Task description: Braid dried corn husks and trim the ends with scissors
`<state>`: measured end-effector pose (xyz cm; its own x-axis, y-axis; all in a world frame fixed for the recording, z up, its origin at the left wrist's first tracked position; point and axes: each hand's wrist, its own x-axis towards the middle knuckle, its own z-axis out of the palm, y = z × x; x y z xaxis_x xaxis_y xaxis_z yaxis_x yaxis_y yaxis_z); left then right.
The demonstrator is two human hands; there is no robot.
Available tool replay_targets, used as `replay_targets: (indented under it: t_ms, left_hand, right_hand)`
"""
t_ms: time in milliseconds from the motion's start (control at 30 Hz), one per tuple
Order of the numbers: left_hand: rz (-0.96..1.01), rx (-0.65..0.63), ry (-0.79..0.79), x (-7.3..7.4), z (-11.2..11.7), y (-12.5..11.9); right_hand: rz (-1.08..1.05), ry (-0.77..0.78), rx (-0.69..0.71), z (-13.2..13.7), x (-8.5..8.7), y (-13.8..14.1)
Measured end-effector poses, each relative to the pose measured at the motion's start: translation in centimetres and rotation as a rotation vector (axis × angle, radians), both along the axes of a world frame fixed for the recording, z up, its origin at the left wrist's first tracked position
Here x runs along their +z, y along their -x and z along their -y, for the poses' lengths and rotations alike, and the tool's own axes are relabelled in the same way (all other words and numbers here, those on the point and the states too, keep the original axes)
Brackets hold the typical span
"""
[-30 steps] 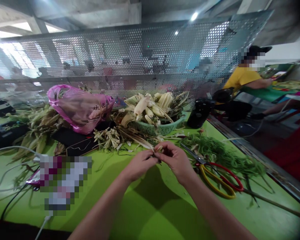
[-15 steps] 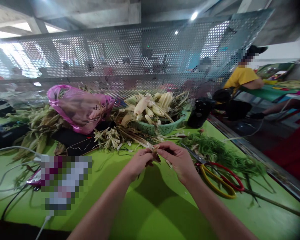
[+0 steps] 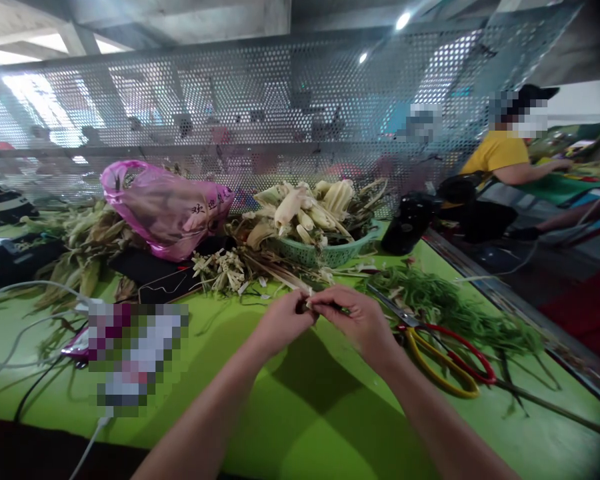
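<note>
Counter (image 3: 300,447), lime green and smooth, lies beneath the person's forearms and runs back towards a perforated metal screen (image 3: 240,100). Above are a concrete ceiling (image 3: 220,20) and bright lamps (image 3: 403,21); past the counter's right edge, a co-worker in yellow (image 3: 500,152) sits side-on.

A pale scrap of husk (image 3: 309,305) is raised over the middle of the counter, where the left hand (image 3: 285,321) and right hand (image 3: 356,317) meet. The left thumb and fingers are clamped on it, and the right thumb and forefinger pinch it from the other side. So little shows between them that its long axis is hard to judge; the visible end seems to point away from the person, towards the green basket (image 3: 330,254).

That basket is heaped with pale husks (image 3: 290,210). Left of it stand a pink bag (image 3: 170,207) and, nearer, a bunch of cream pieces (image 3: 221,270). Right of the hands, scissors (image 3: 414,323) lie with blades pointing away and leftward, beside green strands (image 3: 455,310). A black container (image 3: 410,223) stands behind them.
</note>
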<state>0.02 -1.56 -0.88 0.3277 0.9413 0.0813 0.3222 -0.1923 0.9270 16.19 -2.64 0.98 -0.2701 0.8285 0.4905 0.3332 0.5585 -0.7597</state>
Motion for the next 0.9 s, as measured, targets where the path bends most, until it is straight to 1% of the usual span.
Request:
replay_targets:
  t_ms: [67,133,200,267,400,567,733,900]
  left_hand:
    - [-0.076,0.084,-0.065,0.0,0.0,0.0]
    - [-0.079,0.119,-0.082,0.0,0.1,0.0]
    - [-0.046,0.116,-0.088,0.1,0.2,0.0]
    - [-0.017,0.109,-0.089,0.2,0.2,0.0]
    - [0.014,0.096,-0.072,0.2,0.1,0.2]
    - [0.004,0.100,-0.064,0.2,-0.1,0.2]
    - [0.015,0.112,-0.070,-0.1,-0.1,0.2]
    - [-0.062,0.127,-0.124,0.2,0.1,0.2]
  right_hand:
    - [0.026,-0.007,-0.034,-0.1,-0.3,0.0]
    - [0.029,0.010,-0.077,-0.2,-0.5,-0.1]
    - [0.047,0.024,-0.107,-0.2,-0.5,-0.3]
    - [0.089,0.006,-0.122,-0.1,-0.4,-0.4]
    - [0.149,-0.045,-0.110,0.1,0.1,-0.5]
    - [0.216,-0.014,-0.095,0.2,0.7,-0.6]
    - [0.247,0.026,-0.064,0.1,0.9,-0.7]
    - [0.308,0.057,-0.076,0.0,0.9,-0.7]
